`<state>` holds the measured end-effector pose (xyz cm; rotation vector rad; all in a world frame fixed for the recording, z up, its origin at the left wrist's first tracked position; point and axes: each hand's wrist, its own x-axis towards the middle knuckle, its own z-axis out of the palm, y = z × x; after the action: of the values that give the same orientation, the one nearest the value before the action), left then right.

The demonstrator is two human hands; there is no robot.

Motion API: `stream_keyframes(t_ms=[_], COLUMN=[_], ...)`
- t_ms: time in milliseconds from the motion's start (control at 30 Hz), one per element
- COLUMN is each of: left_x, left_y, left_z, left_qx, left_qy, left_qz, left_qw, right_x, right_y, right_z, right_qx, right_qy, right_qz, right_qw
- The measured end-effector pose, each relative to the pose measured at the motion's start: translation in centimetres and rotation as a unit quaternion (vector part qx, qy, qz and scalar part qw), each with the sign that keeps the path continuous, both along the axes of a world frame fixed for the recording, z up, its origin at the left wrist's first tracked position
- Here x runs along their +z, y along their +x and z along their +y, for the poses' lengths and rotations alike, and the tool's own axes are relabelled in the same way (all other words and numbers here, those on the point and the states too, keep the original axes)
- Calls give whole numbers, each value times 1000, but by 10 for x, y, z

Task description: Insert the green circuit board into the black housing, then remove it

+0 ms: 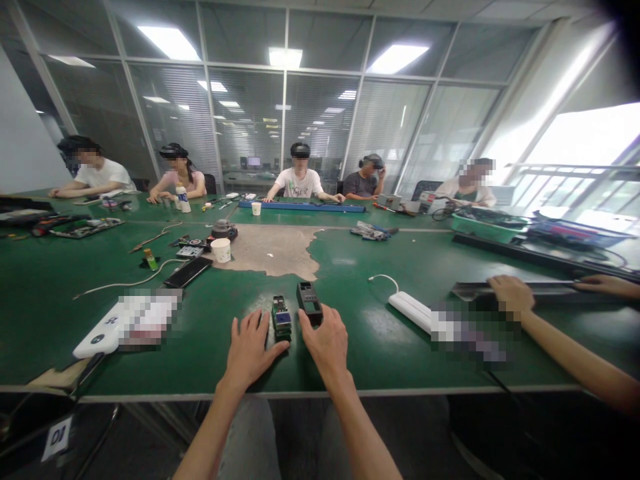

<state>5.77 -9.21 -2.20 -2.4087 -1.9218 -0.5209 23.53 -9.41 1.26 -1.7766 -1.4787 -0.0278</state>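
A small green circuit board assembly with a little screen (282, 319) lies on the green table in front of me. My left hand (250, 348) rests beside it on the left, fingers spread, its thumb close to the near end of the board. Just to the right is a black plastic housing (308, 298) with a rectangular window and recesses. My right hand (327, 339) grips the near end of this housing, thumb on its left side and fingers on its right. The undersides of both things are hidden.
To the left lie a black phone-like slab (189, 272), a white device (103, 330) and a paper cup (221, 251). A white power strip (413, 313) is to the right, near another person's hand (513, 295) on a dark metal strip. Several people sit across the table.
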Motion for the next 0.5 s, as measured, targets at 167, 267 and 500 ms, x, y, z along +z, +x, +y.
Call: stream_keyframes(t_ms=[167, 267, 500], left_x=[0, -1, -1], left_y=[0, 0, 1], left_z=[0, 1, 2], left_qx=[-3, -3, 1], left_qy=[5, 6, -1], left_qz=[7, 11, 16], left_qw=[1000, 1000, 1000], right_x=[-15, -20, -24], right_y=[7, 8, 8], right_z=[2, 3, 2], right_qx=[1, 4, -9], right_qy=[-23, -35, -99], right_qz=[1, -3, -23], right_qw=[1000, 999, 995])
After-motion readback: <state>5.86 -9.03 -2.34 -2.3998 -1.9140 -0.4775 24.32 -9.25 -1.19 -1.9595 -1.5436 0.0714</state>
